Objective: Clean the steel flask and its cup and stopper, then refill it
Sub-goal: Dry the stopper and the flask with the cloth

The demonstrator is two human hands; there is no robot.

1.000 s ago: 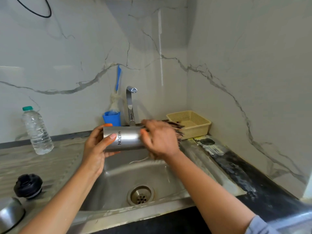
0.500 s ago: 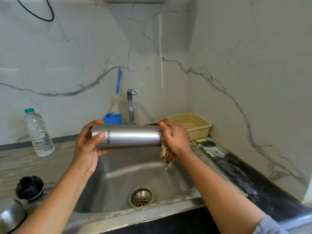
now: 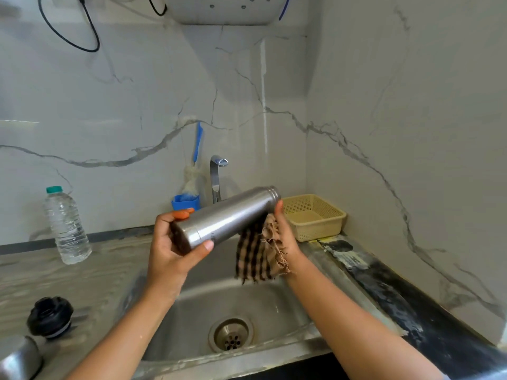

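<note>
Moved: the flask (image 3: 233,215), level half a second ago, now tilts mouth-up to the right, and the cloth (image 3: 255,256) has dropped to hang beneath it.
Tabletop (image 3: 96,275): steel drainboard left of the sink (image 3: 277,311).
Sink: directly below the flask.
Flask: held in the air, mouth uncapped.
Cloth: checked, under the flask's neck.
Left grip (image 3: 175,248): wrapped round the flask's base.
Right grip (image 3: 282,229): clamps the cloth against the flask near the mouth, thumb up.
Bottle (image 3: 65,226): upright on the tabletop.
Stopper (image 3: 50,316): black, on the tabletop's near left.
Cup (image 3: 19,357): just beside the stopper, partly cut off.
</note>
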